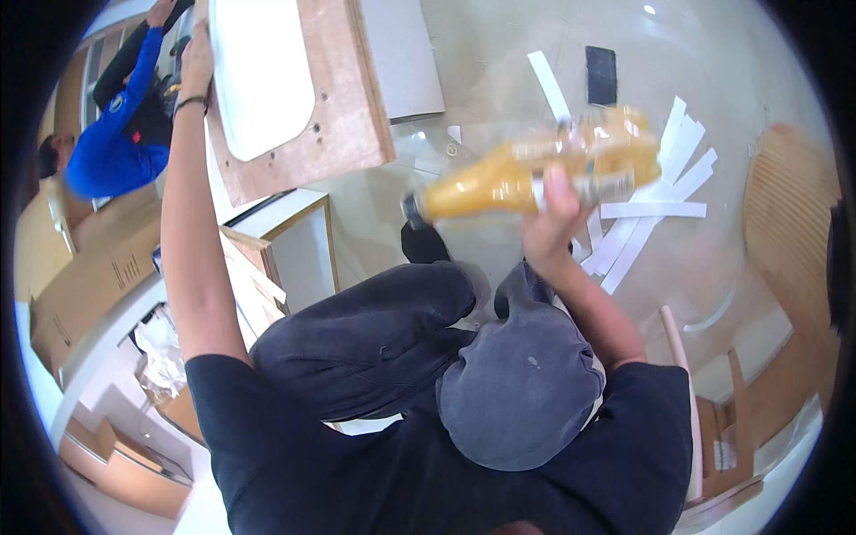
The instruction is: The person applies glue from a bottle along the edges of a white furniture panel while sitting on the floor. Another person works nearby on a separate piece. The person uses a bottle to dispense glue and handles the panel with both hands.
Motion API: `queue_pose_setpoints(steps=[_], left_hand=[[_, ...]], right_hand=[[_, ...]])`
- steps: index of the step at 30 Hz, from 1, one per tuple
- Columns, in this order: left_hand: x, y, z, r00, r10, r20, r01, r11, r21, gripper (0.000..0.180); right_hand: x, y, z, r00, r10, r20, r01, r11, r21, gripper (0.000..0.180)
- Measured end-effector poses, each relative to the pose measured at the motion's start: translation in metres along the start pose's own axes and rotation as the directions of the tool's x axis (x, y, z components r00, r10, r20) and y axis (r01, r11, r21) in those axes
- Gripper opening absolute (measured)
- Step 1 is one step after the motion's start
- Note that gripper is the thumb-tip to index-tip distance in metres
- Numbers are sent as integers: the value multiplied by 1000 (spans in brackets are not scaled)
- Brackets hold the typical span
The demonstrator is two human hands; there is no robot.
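Observation:
A large clear plastic bottle (pixel 486 178) of yellow-orange stuff is in my right hand (pixel 557 218), closed round its middle. The bottle lies nearly level above my knees, its dark cap to the left, and it is somewhat blurred. My left arm reaches far up along the left side. There, my left hand (pixel 198 62) grips the left edge of a thick wooden board (pixel 352 107). Set on the board's face is a white panel (pixel 263 71) with rounded corners. Most of my left fingers are hidden behind the edge.
White strips (pixel 646 223) lie in a pile on the floor at right, beside a dark flat rectangle (pixel 601 76). A white-topped cabinet (pixel 299 236) stands below the board. A person in blue (pixel 116 147) works at far left, near cardboard (pixel 89 276). Curved ribbed wood (pixel 789 196) stands far right.

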State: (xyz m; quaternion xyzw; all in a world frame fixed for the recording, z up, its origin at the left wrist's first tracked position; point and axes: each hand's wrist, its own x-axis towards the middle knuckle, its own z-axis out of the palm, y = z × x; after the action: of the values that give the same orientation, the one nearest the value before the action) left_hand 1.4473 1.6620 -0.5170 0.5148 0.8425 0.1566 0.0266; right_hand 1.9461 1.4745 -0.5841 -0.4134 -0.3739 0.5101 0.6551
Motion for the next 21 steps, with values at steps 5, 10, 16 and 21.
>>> queue_pose_setpoints(steps=[5, 10, 16, 21], left_hand=[[-1, 10, -3, 973, -228, 26, 229, 972, -56, 93], [4, 8, -5, 969, -237, 67, 241, 969, -59, 87], [13, 3, -4, 949, -268, 166, 294, 943, -157, 80], [5, 11, -8, 938, -303, 169, 329, 932, -150, 77]], right_hand=[[63, 31, 32, 987, 3, -159, 41, 962, 272, 31], [99, 25, 74, 979, 55, -198, 37, 901, 433, 45], [56, 6, 47, 986, -95, -135, 122, 970, 211, 33], [25, -3, 29, 991, -37, -132, 75, 951, 299, 33]])
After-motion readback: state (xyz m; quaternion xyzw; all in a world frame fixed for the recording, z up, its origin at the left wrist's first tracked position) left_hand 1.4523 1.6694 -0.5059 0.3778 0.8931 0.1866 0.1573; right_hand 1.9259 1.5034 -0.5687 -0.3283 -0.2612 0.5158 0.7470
